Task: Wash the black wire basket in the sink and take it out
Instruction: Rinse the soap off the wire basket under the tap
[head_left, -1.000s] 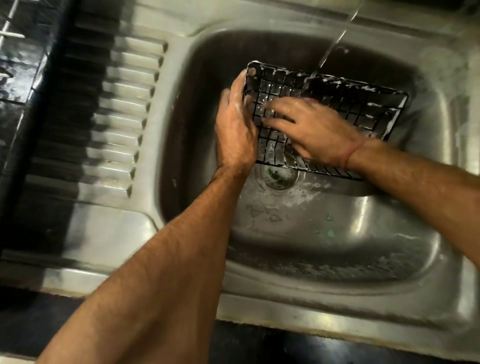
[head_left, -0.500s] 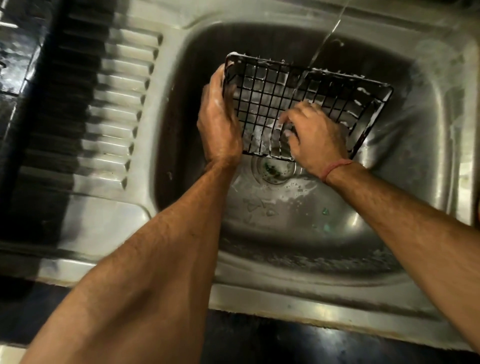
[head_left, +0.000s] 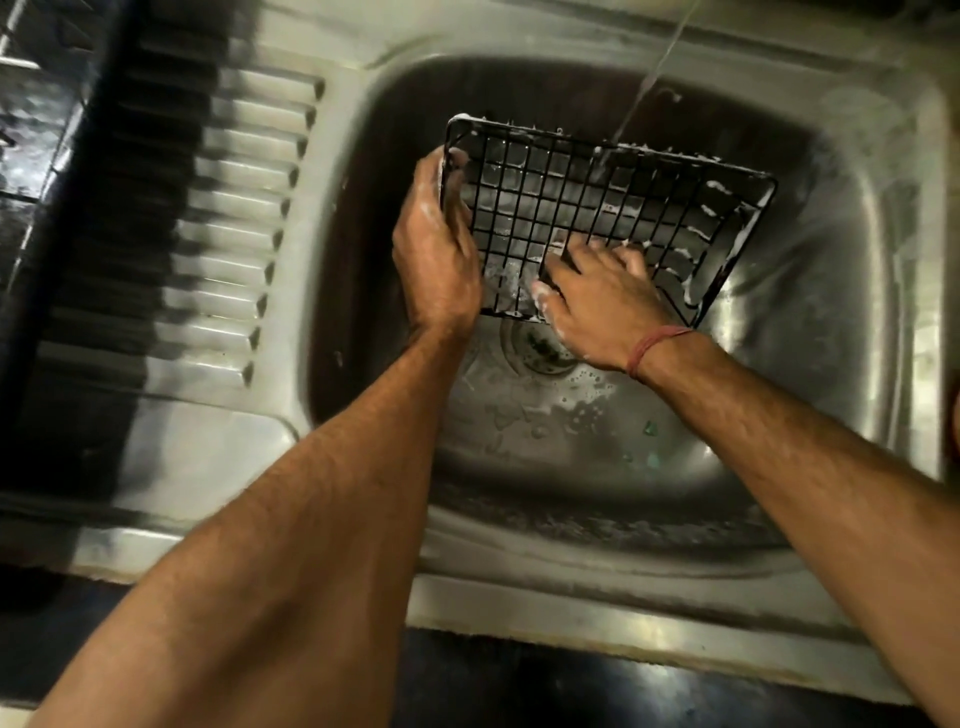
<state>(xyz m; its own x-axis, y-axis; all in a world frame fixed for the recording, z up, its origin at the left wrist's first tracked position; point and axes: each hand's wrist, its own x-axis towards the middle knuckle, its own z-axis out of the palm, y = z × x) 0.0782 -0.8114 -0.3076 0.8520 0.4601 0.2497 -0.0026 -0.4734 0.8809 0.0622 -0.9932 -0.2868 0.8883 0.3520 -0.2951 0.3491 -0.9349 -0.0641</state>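
Item: black wire basket (head_left: 597, 208), soapy, held tilted above the basin of the steel sink (head_left: 831, 415), at 12 o'clock from the drain (head_left: 543, 351). Its near edge hangs just over the drain; its far rim lies under a thin stream of water (head_left: 641, 88) falling from 1 o'clock.

Left hand (head_left: 434, 254): at the basket's 9 o'clock edge, fingers curled round the rim wire, gripping it.

Right hand (head_left: 602, 296): at the basket's 6 o'clock edge, fingers spread flat and pressed on the grid; a red thread band (head_left: 654, 348) circles the wrist.

Edges and room: open basin shows around the basket at 3 o'clock and from 5 to 7 o'clock, with suds and water on the floor.

Surface: ribbed steel draining board (head_left: 223, 234) at 9 o'clock of the basin; dark counter (head_left: 519, 680) along the front edge at 6 o'clock.

Markings: none legible.
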